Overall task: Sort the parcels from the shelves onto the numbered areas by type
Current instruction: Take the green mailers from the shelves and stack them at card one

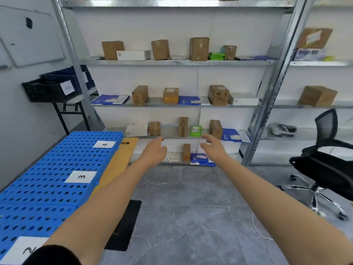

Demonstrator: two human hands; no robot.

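Both my arms stretch forward toward the metal shelf rack (172, 62). My left hand (155, 151) and my right hand (212, 147) are open and hold nothing, hovering in front of the lower shelves. Between them on the bottom shelf stands a small brown box (186, 153), with blue envelopes (199, 158) beside it. The shelf above carries a white box (136, 129), brown boxes (183, 126), a green packet (195, 131) and a blue envelope (232, 135). At my left lie blue perforated pallets (49, 188) with white labels 4 (104, 144), 3 (81, 176) and 2 (24, 249).
A brown board (119, 161) leans along the pallets' right edge. A black mat (126, 226) lies on the grey floor. A black office chair (324, 159) stands at the right. Dark crates (49, 88) sit on a small table at the left. A second rack (321, 104) holds more boxes.
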